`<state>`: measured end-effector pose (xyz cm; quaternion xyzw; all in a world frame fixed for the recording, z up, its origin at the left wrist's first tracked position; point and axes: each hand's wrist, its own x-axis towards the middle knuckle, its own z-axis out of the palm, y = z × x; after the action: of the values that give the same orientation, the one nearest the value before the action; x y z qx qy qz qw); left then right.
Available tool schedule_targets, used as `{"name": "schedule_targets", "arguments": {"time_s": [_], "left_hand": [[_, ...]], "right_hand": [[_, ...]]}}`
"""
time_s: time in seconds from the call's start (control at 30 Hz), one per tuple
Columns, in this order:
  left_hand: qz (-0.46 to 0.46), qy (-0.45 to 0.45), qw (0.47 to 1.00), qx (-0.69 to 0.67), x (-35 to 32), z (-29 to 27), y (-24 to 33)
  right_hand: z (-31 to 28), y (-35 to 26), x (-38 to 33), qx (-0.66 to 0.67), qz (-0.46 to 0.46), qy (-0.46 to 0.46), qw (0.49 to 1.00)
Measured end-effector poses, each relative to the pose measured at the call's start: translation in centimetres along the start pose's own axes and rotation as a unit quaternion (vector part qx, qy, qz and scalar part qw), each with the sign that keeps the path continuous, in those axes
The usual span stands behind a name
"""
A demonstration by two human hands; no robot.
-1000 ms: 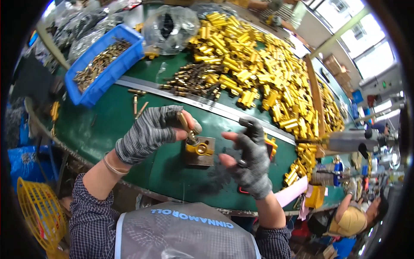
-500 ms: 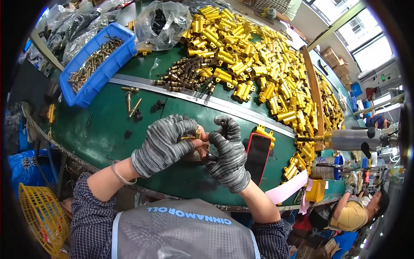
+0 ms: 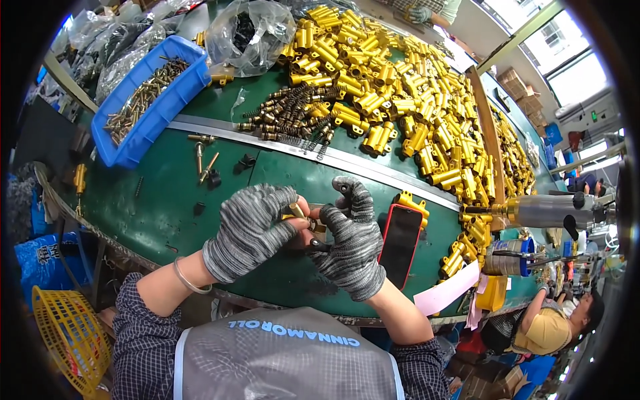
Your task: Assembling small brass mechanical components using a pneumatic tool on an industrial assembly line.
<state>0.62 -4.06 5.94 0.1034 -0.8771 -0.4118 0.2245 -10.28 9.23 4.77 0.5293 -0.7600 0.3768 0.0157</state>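
My left hand (image 3: 255, 231), in a grey striped knit glove with bare fingertips, pinches a small gold-coloured metal cylinder (image 3: 297, 211) over the green table. Close against it, my right hand (image 3: 351, 239) wears a matching glove, its thumb and fingers curled in at the same spot. Fingers cover most of the cylinder's lower end and whatever the right fingertips grip. A phone (image 3: 400, 245) with a red edge lies just right of my right hand, partly over a gold double-barrelled housing (image 3: 415, 203).
A large heap of gold housings (image 3: 373, 87) covers the table's far side, beside dark springs (image 3: 287, 113). A metal strip (image 3: 347, 167) crosses the table. At the far left stands a blue bin (image 3: 127, 143) of pins. A tool (image 3: 533, 213) juts in from the right; co-workers are beyond.
The gold cylinder has tilted in my left fingers, its top leaning left. Both hands stay close together at nearly the same place. The far co-worker's gloved hand has shifted slightly.
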Motion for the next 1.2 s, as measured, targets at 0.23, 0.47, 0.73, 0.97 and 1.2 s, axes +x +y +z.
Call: {"name": "schedule_targets", "arguments": {"time_s": [0.23,0.47,0.73,0.97,1.2], "left_hand": [[-0.007,0.005,0.999,0.038,0.1,0.4,0.5],[-0.014,0.013,0.999,0.048,0.1,0.5,0.7],[-0.012,0.01,0.997,0.076,0.0,0.6,1.0],[0.02,0.028,0.993,0.111,-0.2,0.8,0.9],[0.029,0.034,0.992,0.122,-0.1,0.9,0.8]], "right_hand": [[0.1,0.0,-0.4,-0.045,-0.012,0.019,0.999],[-3.7,0.9,2.1,0.54,0.095,0.182,0.816],[-3.4,-2.9,3.3,0.602,0.015,0.226,0.765],[-2.9,-2.7,3.3,0.587,0.054,0.203,0.782],[-2.2,-3.0,3.6,0.58,0.007,0.2,0.79]]}}
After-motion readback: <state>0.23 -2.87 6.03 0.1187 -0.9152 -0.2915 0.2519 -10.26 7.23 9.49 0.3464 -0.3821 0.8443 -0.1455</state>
